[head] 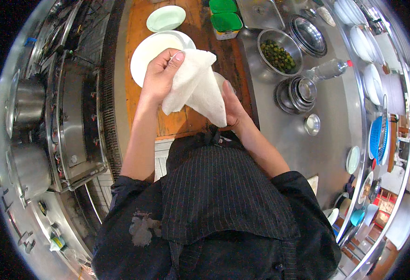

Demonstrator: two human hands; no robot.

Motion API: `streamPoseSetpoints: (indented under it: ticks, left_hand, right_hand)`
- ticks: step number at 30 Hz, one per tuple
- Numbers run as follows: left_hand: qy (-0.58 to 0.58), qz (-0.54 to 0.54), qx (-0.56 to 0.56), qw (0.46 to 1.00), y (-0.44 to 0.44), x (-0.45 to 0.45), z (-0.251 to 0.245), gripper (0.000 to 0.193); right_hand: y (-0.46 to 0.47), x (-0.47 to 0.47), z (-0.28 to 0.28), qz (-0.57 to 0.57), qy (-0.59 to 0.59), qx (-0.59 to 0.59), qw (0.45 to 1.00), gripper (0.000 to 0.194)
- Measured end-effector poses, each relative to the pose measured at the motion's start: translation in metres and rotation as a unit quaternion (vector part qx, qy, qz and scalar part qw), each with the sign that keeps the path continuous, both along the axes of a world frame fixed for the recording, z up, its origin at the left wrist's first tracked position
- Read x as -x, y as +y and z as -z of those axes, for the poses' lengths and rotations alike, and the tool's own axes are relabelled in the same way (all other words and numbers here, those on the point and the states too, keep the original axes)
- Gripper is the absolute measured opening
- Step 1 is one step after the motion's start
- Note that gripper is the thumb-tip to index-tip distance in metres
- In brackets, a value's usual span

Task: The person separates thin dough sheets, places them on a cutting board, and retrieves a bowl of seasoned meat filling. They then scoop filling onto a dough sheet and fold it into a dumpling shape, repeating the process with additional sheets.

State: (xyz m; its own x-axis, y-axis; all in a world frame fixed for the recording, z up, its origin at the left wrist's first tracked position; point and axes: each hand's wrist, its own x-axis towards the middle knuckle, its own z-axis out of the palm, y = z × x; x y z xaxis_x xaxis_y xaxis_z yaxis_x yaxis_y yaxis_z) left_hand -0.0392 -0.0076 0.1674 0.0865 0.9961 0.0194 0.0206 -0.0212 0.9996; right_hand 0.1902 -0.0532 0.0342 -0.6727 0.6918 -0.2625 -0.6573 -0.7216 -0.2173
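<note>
My left hand point(163, 71) pinches a white cloth point(194, 82) between thumb and fingers, above a wooden board. The cloth hangs in folds between both hands. On its right side, my right hand point(233, 106) has its thumb up and its fingers mostly hidden; a pale rounded thing point(219, 79), partly covered by the cloth, shows beside it. Behind my left hand, a large white plate or shallow bowl point(142, 52) lies on the wooden board point(177, 122). Farther off stands a smaller pale oval dish point(165, 18).
Green-lidded tubs point(226, 22) stand at the board's far right. On the steel counter point(281, 147) are a metal bowl of small green items point(278, 56), stacked metal bowls point(297, 94), a plastic bottle point(330, 69) and a small metal cup point(312, 124). A stove point(75, 122) and large pots point(30, 168) are left.
</note>
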Motion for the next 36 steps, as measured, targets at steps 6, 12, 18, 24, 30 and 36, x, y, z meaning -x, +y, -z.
streamPoseSetpoints:
  ticks: [6,12,18,24,30,36]
  left_hand:
    - [-0.049,-0.117,0.044,0.991,0.005,0.027,0.007,0.028]
    - [0.024,-0.190,0.024,0.981,0.021,0.062,0.055,0.030]
    - [0.120,-0.230,-0.016,0.966,0.057,0.057,0.038,0.031]
    - [0.019,-0.217,-0.044,0.975,0.124,0.061,0.054,0.027]
    - [0.000,-0.273,0.134,0.953,0.113,0.099,0.117,0.033]
    - [-0.071,-0.194,0.196,0.959,0.096,0.121,0.155,0.052]
  right_hand:
    - [-0.002,-0.006,-0.016,0.030,-0.134,-0.021,0.990,0.062]
    - [0.005,-0.035,0.001,0.103,-0.233,-0.053,0.966,0.054]
    - [-0.012,-0.083,0.035,0.184,-0.248,0.022,0.951,0.045]
    - [-0.016,-0.136,0.042,0.255,-0.360,0.038,0.897,0.037]
    - [0.014,-0.139,-0.051,0.408,-0.499,-0.026,0.764,0.034]
    - [0.096,-0.069,-0.151,0.375,-0.652,-0.275,0.599,0.031]
